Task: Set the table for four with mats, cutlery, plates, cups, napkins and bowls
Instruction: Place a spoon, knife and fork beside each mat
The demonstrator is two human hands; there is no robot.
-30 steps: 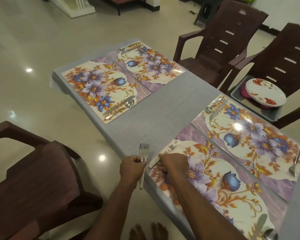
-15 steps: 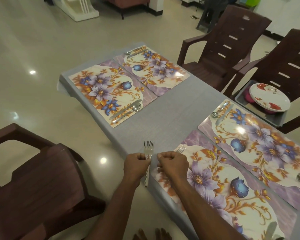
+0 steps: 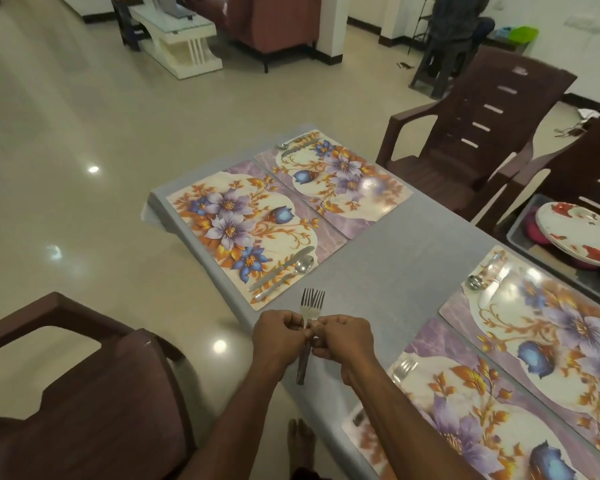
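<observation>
The left hand point(image 3: 280, 339) and right hand point(image 3: 343, 337) both pinch two forks point(image 3: 311, 306) above the surface's point(image 3: 388, 258) near edge.

Two forks point(image 3: 310, 306) stand tines-up, overlapping, above the counter point(image 3: 388, 258) edge. Four floral mats point(image 3: 243, 230) lie on the counter; a knife point(image 3: 284, 268) and spoon point(image 3: 291, 275) lie side by side on the far left mat.
</observation>
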